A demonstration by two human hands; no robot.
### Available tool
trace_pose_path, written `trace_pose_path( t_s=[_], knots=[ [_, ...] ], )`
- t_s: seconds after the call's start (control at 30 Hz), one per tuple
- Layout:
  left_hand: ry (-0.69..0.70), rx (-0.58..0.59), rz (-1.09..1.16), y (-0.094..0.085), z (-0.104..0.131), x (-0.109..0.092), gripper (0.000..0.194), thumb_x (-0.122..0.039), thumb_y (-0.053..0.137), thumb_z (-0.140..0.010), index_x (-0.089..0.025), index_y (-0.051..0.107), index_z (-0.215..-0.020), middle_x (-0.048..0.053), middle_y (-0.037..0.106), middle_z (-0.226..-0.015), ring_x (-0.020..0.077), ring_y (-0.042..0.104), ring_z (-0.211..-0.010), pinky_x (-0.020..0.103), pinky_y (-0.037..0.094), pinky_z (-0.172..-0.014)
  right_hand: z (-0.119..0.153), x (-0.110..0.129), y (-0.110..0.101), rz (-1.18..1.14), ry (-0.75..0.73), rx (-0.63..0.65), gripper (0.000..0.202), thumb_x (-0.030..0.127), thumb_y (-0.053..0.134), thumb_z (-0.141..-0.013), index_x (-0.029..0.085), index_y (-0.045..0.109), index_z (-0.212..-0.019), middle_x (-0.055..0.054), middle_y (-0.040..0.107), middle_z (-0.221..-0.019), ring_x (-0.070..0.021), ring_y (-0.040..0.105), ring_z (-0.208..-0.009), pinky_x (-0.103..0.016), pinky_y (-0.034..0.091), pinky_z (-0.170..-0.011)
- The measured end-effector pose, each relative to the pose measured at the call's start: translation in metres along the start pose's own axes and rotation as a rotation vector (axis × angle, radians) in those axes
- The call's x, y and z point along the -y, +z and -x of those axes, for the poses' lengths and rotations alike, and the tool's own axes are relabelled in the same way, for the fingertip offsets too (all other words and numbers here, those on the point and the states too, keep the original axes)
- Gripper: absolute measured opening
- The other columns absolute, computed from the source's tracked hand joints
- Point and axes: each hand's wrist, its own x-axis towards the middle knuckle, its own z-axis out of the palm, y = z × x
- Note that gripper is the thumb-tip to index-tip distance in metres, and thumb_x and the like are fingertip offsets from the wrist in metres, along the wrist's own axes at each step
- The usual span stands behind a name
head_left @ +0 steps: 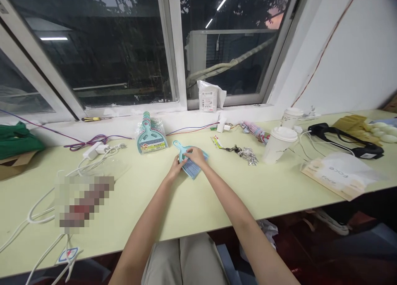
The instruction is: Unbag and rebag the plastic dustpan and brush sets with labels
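Note:
Near the middle of the pale green table, a light blue dustpan and brush set (192, 169) lies tilted, its looped handle pointing up and to the left. My left hand (176, 167) grips its left edge. Over its upper part is my right hand (196, 156), fingers bent and pressed onto it; whether they pinch a small piece is too small to tell. Behind and to the left stands a stack of similar teal dustpan sets (151, 136) in clear plastic with a label. To the right are a green tag (216, 142) and a bunch of silvery trinkets (248, 155) on dark cords.
White cables (40, 200) and a blurred item lie on the left. Two paper cups (279, 142), black glasses-like gear (344, 141) and a paper bag (344, 173) are on the right. A wrapped packet (208, 97) rests on the windowsill. The table's front edge runs below my forearms.

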Motion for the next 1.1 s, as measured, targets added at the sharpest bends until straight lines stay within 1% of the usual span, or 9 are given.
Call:
trace_pose_path(
  t_s=[0.17, 0.27, 0.4, 0.5, 0.57, 0.73, 0.83, 0.93, 1.1],
  knots=[
    [-0.084, -0.124, 0.027, -0.012, 0.000, -0.002, 0.047, -0.014, 0.080, -0.060, -0.021, 0.057, -0.099, 0.004, 0.066, -0.088, 0.0153, 0.064, -0.076, 0.029, 0.052, -0.073, -0.030, -0.048, -0.033, 0.212, 0.073, -0.264, 0.042, 0.015, 0.041, -0.088, 0.012, 0.057, -0.128, -0.017, 0.056, -0.133, -0.0245, 0.046, -0.128, -0.039, 0.035, -0.105],
    [-0.096, -0.119, 0.119, -0.021, -0.001, -0.008, 0.034, -0.019, 0.077, -0.066, -0.021, 0.059, -0.094, 0.002, 0.068, -0.086, 0.0142, 0.064, -0.074, 0.027, 0.052, -0.072, -0.044, -0.076, -0.043, 0.376, 0.116, -0.142, 0.054, 0.006, 0.042, -0.083, 0.009, 0.046, -0.136, -0.021, 0.041, -0.146, -0.0293, 0.024, -0.142, -0.056, 0.017, -0.112],
    [-0.056, -0.124, 0.269, -0.026, -0.008, -0.012, 0.031, -0.031, 0.072, -0.073, -0.026, 0.060, -0.101, 0.001, 0.070, -0.096, 0.0163, 0.066, -0.089, 0.029, 0.052, -0.081, -0.045, -0.091, -0.035, 0.409, 0.003, 0.070, 0.052, -0.007, 0.036, -0.074, 0.016, 0.065, -0.111, -0.016, 0.063, -0.123, -0.0258, 0.048, -0.127, -0.061, 0.012, -0.111],
    [-0.031, -0.173, 0.344, -0.027, -0.014, -0.012, 0.029, -0.033, 0.069, -0.077, -0.027, 0.060, -0.104, 0.001, 0.070, -0.100, 0.0174, 0.066, -0.097, 0.031, 0.051, -0.088, -0.026, -0.092, -0.025, 0.340, -0.238, 0.155, 0.047, -0.007, 0.036, -0.075, 0.018, 0.068, -0.098, -0.010, 0.068, -0.114, -0.0199, 0.056, -0.116, -0.048, 0.020, -0.113],
    [-0.034, -0.229, 0.367, -0.029, -0.016, -0.011, 0.027, -0.033, 0.067, -0.078, -0.027, 0.061, -0.104, 0.001, 0.070, -0.097, 0.0183, 0.066, -0.099, 0.032, 0.051, -0.092, -0.013, -0.088, -0.019, 0.334, -0.291, 0.057, 0.045, -0.001, 0.035, -0.081, 0.016, 0.065, -0.110, -0.013, 0.063, -0.124, -0.0205, 0.052, -0.120, -0.044, 0.022, -0.112],
    [-0.029, -0.265, 0.300, -0.036, -0.009, -0.010, 0.026, -0.036, 0.064, -0.080, -0.027, 0.061, -0.104, 0.002, 0.070, -0.101, 0.0206, 0.064, -0.104, 0.036, 0.050, -0.096, -0.017, -0.065, -0.004, 0.438, -0.013, -0.105, 0.051, 0.022, 0.040, -0.093, 0.010, 0.036, -0.142, -0.021, 0.032, -0.151, -0.0328, 0.019, -0.142, -0.064, 0.009, -0.110],
    [-0.030, -0.267, 0.240, -0.038, -0.002, -0.013, 0.027, -0.036, 0.062, -0.081, -0.028, 0.060, -0.107, 0.002, 0.070, -0.105, 0.0210, 0.064, -0.106, 0.037, 0.051, -0.095, -0.019, -0.054, -0.001, 0.423, 0.032, 0.016, 0.042, 0.013, 0.035, -0.091, 0.011, 0.049, -0.130, -0.020, 0.048, -0.139, -0.0307, 0.030, -0.137, -0.066, 0.006, -0.110],
    [-0.035, -0.252, 0.222, -0.038, -0.001, -0.016, 0.030, -0.037, 0.062, -0.081, -0.028, 0.061, -0.109, 0.003, 0.071, -0.101, 0.0223, 0.064, -0.106, 0.039, 0.051, -0.095, 0.005, -0.054, -0.003, 0.426, -0.151, 0.064, 0.049, -0.004, 0.032, -0.079, 0.015, 0.061, -0.113, -0.013, 0.060, -0.119, -0.0229, 0.045, -0.124, -0.058, 0.001, -0.114],
    [-0.043, -0.264, 0.274, -0.036, -0.006, -0.011, 0.039, -0.040, 0.063, -0.080, -0.029, 0.059, -0.117, 0.003, 0.071, -0.100, 0.0226, 0.063, -0.108, 0.040, 0.050, -0.096, 0.056, -0.055, -0.011, 0.509, -0.160, -0.149, 0.049, -0.003, 0.029, -0.082, 0.017, 0.058, -0.117, -0.014, 0.058, -0.121, -0.0254, 0.047, -0.117, -0.050, 0.012, -0.114]
  ],
)
